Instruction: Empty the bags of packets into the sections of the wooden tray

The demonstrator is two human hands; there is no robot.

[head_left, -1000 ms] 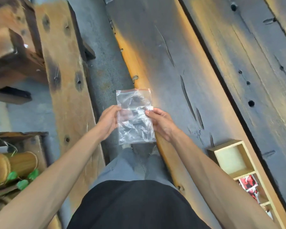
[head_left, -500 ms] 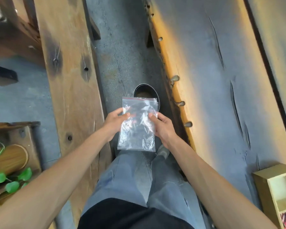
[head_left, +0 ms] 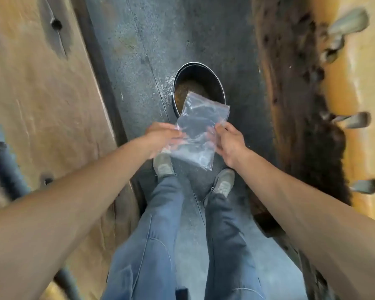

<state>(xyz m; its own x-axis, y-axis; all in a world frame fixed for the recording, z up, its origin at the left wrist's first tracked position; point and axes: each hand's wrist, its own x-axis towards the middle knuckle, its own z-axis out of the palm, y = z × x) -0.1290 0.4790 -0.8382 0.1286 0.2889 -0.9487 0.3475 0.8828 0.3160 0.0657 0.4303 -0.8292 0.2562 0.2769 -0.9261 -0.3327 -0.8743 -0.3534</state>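
1. One clear zip bag, looks empty; no packets visible inside.
2. One round dark metal bin on the concrete floor ahead of my shoes; brownish stuff at its bottom, can't tell what.
3. Bag sits in the air over the bin's near rim, partly covering it.
4. Bag's long axis tilts: far end up-right over the bin, near corner down toward my right shoe.
5. My left hand pinches the bag's left edge, fingers closed on it; blurred.
6. My right hand pinches the right edge, thumb and fingers closed on plastic.
7. Count: two hands, two shoes, one bag, one bin.
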